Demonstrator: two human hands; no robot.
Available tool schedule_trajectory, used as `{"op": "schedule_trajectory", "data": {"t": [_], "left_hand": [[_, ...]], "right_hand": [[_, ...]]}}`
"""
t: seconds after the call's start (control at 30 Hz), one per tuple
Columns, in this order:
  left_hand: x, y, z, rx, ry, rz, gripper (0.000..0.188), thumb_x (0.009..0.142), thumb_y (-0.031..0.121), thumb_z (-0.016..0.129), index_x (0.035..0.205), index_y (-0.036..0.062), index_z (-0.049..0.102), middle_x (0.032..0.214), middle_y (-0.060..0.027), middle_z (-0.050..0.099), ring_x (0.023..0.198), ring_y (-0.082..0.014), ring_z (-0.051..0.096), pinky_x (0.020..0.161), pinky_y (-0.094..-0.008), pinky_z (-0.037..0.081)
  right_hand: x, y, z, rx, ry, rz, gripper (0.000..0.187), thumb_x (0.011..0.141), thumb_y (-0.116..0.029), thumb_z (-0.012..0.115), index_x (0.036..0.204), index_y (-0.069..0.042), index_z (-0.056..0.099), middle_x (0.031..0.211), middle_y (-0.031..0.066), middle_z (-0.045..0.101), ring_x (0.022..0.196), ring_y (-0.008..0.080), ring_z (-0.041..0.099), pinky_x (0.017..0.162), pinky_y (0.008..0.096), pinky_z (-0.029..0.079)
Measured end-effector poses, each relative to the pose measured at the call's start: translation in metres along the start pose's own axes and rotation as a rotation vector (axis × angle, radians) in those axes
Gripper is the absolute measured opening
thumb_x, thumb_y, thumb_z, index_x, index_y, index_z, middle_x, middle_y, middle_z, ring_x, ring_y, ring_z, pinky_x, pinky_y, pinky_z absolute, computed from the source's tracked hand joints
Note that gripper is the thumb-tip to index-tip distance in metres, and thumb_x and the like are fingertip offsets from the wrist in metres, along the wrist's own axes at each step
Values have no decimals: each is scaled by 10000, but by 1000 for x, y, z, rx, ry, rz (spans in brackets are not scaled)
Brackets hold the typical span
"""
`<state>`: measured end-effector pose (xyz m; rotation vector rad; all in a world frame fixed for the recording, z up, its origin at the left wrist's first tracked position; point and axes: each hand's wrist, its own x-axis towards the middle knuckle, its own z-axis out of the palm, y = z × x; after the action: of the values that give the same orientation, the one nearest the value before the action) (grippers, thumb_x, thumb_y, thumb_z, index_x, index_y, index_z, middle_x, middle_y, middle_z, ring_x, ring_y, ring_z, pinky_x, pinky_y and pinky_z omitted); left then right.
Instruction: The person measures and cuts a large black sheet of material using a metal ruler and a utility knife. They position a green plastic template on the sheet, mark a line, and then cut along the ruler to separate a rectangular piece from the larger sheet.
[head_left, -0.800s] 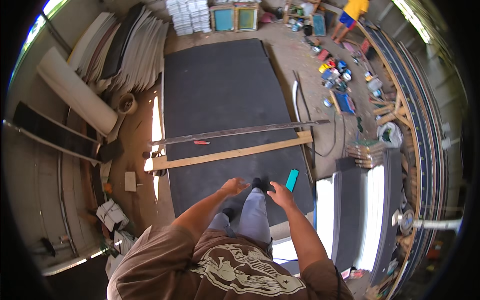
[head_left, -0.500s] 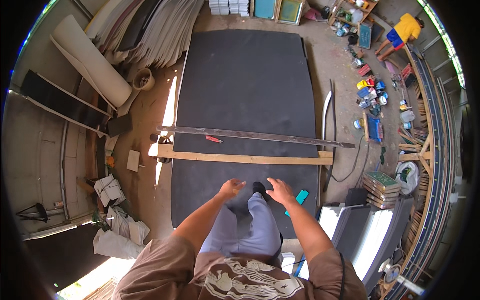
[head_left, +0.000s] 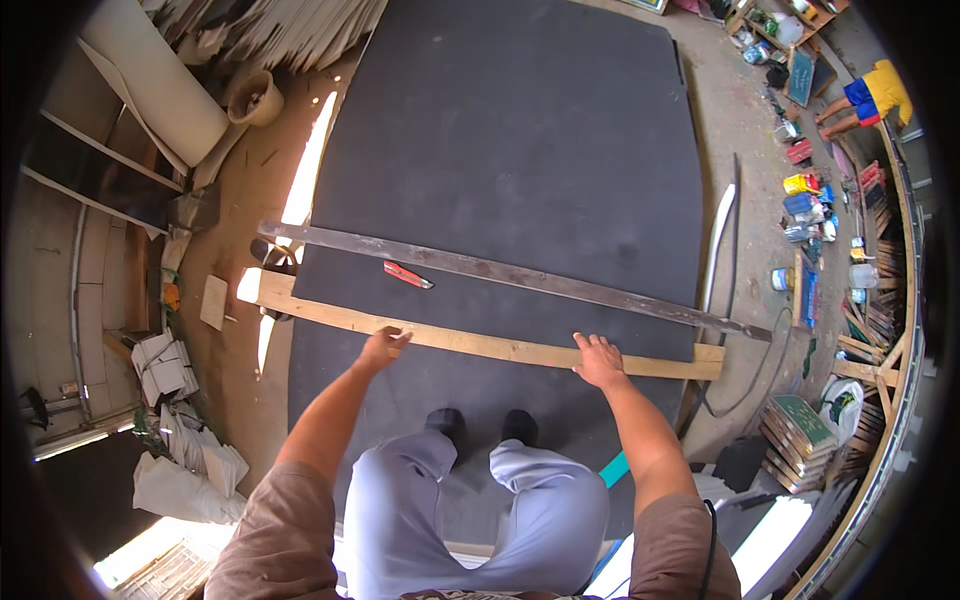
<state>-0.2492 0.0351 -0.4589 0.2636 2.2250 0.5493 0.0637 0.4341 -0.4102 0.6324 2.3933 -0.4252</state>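
A long light wooden plank [head_left: 480, 344] lies across a large black sheet [head_left: 510, 130] on the floor, a little tilted down to the right. At its near edge, left of the middle, is my left hand [head_left: 384, 350], fingers partly stretched over the wood. My right hand [head_left: 598, 360] is farther right along the same edge, fingers spread over the wood. Neither hand visibly grips it; contact is hard to tell. Beyond the plank lies a long dark metal bar [head_left: 520, 281], and between them on the left a red utility knife [head_left: 408, 275]. A teal strip [head_left: 614, 469] shows beside my right forearm.
Sandals [head_left: 274, 254] lie by the plank's left end. A bucket [head_left: 256, 98] stands at far left. Along the right are paint cans [head_left: 800, 205], stacked frames [head_left: 800, 430] and a long wooden rack [head_left: 893, 350]. A person in yellow [head_left: 884, 92] bends at far right.
I have bent lower and stepped forward over the sheet. Both hands have moved forward and apart, from free air to the plank's near edge.
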Motion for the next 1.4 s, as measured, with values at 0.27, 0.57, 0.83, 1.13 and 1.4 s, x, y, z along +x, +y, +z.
{"op": "schedule_trajectory", "data": {"t": [0.27, 0.57, 0.83, 1.13, 1.4], "left_hand": [[132, -147, 27, -801, 140, -449, 938, 902, 701, 713, 1456, -14, 465, 1192, -203, 638, 901, -349, 718, 820, -503, 588], [192, -172, 25, -1224, 431, -467, 736, 902, 597, 785, 1292, 10, 572, 997, -147, 605, 771, -310, 673, 751, -528, 636], [165, -116, 20, -1277, 467, -270, 956, 963, 461, 770, 1593, -11, 228, 1198, -214, 608, 656, -261, 673, 701, -512, 676], [137, -179, 10, -1266, 522, -84, 693, 959, 441, 783, 1321, -57, 463, 1018, -144, 638, 555, -199, 643, 632, -422, 664], [119, -253, 42, -1245, 568, -379, 624, 923, 624, 736, 1288, 153, 551, 1176, -40, 605, 963, -228, 604, 768, -445, 566]], "right_hand": [[82, 67, 111, -165, 80, -49, 1092, 744, -596, 878, 1643, -400, 291, 1730, 206, 191, 1607, 409, 172, 1231, 630, 286], [110, 103, 167, -332, 253, -256, 738, 992, -329, 648, 1644, -192, 332, 1662, 273, 341, 1540, 469, 335, 1155, 638, 404], [115, 79, 178, -454, 354, -116, 631, 1033, -103, 488, 1642, -148, 328, 1649, 270, 373, 1501, 482, 403, 1103, 630, 468], [53, 31, 176, -393, 386, -142, 683, 985, -70, 527, 1637, -144, 339, 1612, 273, 422, 1473, 484, 440, 1107, 633, 470], [29, 3, 190, -116, 448, -226, 656, 928, -347, 711, 1537, -195, 518, 1554, 215, 496, 1463, 424, 426, 1117, 607, 420]]}}
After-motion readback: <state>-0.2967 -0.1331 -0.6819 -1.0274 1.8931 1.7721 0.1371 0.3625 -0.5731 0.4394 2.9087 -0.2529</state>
